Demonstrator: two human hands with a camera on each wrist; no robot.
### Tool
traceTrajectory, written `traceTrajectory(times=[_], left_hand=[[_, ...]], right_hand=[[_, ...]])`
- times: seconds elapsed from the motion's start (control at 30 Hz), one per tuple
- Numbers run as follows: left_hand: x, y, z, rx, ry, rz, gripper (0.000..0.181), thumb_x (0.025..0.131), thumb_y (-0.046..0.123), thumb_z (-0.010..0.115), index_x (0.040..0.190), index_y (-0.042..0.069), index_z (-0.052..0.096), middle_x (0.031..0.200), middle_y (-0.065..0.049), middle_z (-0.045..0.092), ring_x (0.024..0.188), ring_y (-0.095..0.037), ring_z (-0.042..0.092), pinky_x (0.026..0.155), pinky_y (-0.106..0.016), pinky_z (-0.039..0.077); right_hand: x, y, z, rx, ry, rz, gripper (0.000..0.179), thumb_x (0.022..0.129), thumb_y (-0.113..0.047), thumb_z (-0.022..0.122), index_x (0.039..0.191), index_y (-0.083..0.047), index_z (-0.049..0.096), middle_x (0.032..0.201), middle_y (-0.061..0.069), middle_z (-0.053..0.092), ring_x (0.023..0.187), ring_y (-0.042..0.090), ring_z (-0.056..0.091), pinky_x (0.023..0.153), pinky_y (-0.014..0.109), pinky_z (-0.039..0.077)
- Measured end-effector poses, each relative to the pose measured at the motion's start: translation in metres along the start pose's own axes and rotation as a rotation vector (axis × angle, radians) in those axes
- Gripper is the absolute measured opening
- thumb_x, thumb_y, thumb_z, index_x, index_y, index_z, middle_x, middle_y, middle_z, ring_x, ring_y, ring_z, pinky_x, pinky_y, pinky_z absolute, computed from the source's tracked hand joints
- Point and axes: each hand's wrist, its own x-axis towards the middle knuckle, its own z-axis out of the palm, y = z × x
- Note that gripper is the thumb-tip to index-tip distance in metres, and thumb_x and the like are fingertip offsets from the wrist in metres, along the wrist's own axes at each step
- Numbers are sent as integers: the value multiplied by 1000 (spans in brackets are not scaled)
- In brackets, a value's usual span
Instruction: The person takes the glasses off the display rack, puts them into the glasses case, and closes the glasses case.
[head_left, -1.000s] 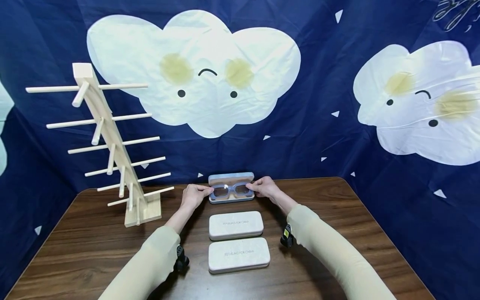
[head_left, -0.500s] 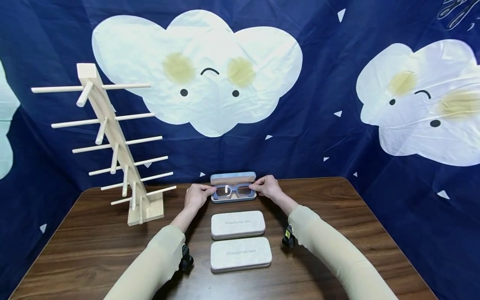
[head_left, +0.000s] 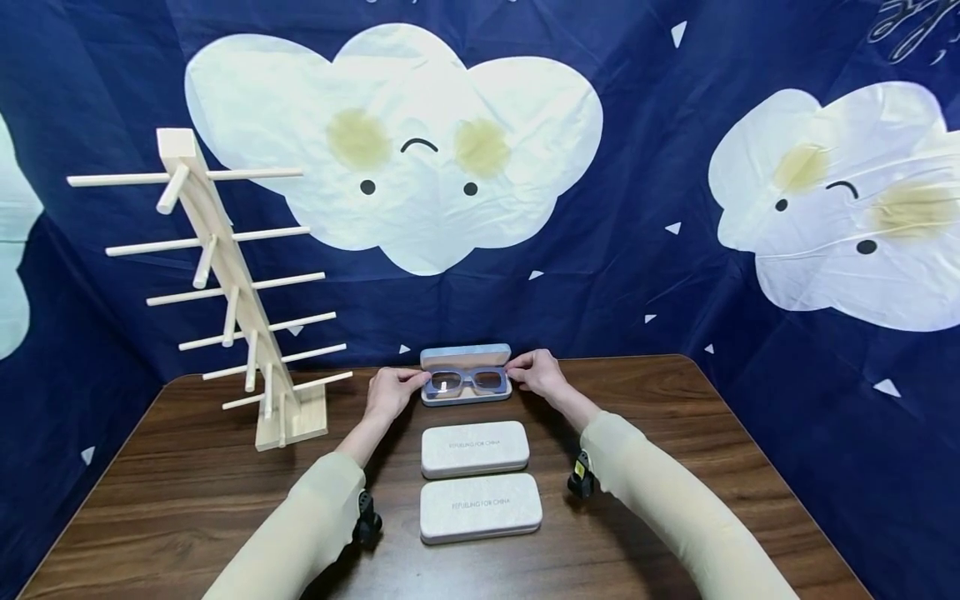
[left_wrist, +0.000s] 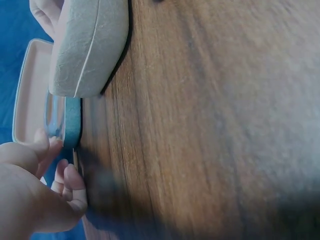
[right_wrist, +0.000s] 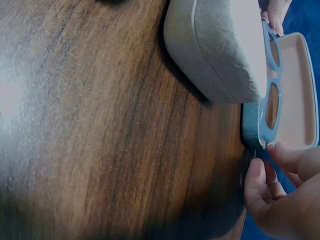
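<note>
Blue-framed glasses with dark lenses lie in an open glasses case at the table's back edge. The case is pale blue outside and pinkish inside, its lid tipped back. My left hand pinches the left end of the frame, thumb and finger right at the case's edge. At the opposite end, my right hand holds the frame's corner with its fingertips. In the right wrist view, the thumb of the right hand meets the frame while the other fingers curl below it. The glasses' temples are hidden.
Two closed whitish glasses cases, a farther one and a nearer one, lie in front of the open case. A wooden peg rack stands at the left. A blue cloth with clouds hangs behind the table.
The right hand's fingertips have shifted slightly outward, from over the right lens to the frame's end. The glasses sit slightly lower in the case. The left hand stays at its end.
</note>
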Motion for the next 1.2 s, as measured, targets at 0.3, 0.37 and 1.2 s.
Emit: traceTrajectory(times=[0.3, 0.37, 1.2], left_hand=[[1, 2, -12, -21, -47, -62, 52, 96, 51, 67, 119, 6, 75, 121, -16, 74, 116, -34, 65, 103, -45, 50], [3, 3, -15, -31, -80, -79, 63, 96, 61, 61, 127, 7, 72, 124, -16, 73, 109, -32, 67, 98, -41, 51], [19, 15, -9, -225, -289, -261, 77, 94, 69, 56, 129, 1, 63, 118, -14, 58, 106, -21, 55, 98, -39, 54]], right_hand=[[1, -2, -8, 92, 8, 56, 31, 87, -23, 83, 105, 1, 77, 92, 6, 78, 88, 22, 74, 81, 40, 64], [2, -3, -9, 113, -10, 74, 40, 88, -32, 82, 110, 2, 75, 99, 10, 77, 91, 25, 73, 84, 41, 64], [12, -12, -1, 115, -148, 241, 80, 92, -65, 63, 138, 0, 57, 121, 13, 60, 103, 23, 62, 93, 43, 61]])
